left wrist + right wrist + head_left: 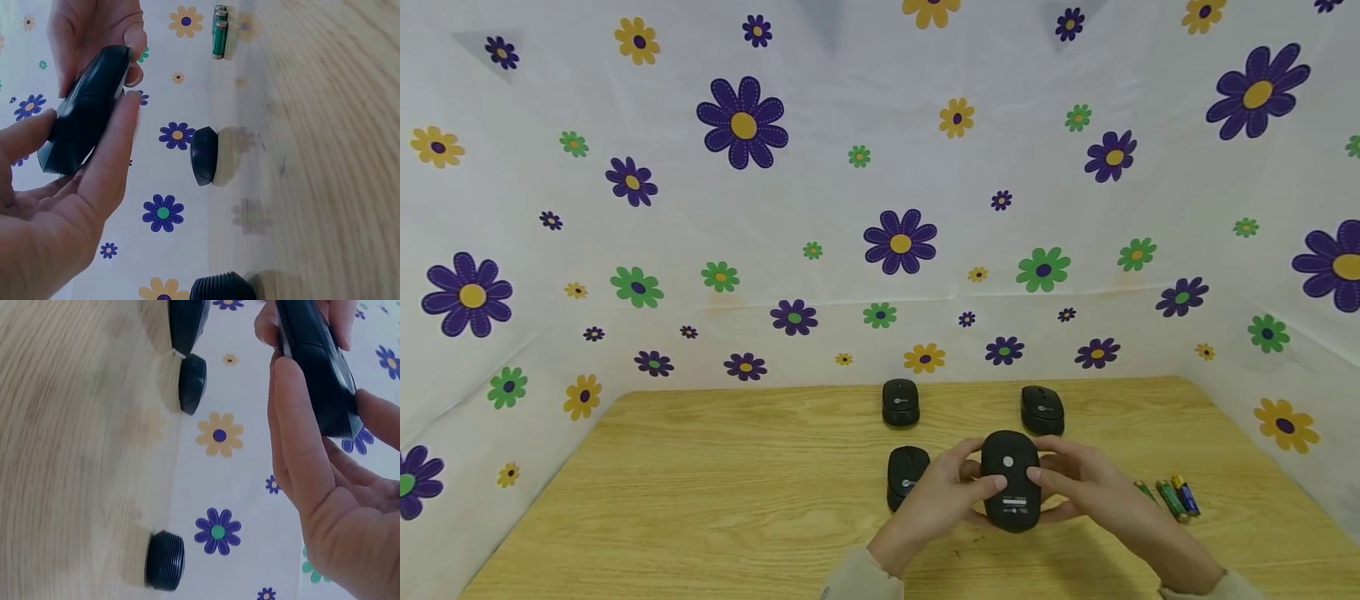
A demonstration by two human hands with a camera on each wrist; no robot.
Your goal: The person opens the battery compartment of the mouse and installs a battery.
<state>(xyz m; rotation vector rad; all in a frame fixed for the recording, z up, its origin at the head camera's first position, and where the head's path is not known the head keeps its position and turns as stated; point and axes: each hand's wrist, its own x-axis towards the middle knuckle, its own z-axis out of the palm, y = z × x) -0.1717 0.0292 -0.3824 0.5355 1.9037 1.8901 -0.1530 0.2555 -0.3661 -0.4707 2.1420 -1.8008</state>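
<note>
A black computer mouse (1017, 467) is held up above the table, its underside with a pale round spot and a printed label facing the head camera. My left hand (934, 493) grips its left edge, the thumb lying on the underside. From the other side my right hand (1093, 483) holds the right edge, thumb also on the underside. Both wrist views show the mouse's ribbed side between fingers and thumb. Just behind my left hand stands another black mouse (907, 468), partly covered by that hand.
Two more black mice, one at back centre (900, 402) and one at back right (1042, 408), sit on the wooden table (700, 492). Several batteries (1171, 498), green and blue-yellow, lie right of my right hand. A flower-patterned white cloth (820, 200) encloses the back and sides.
</note>
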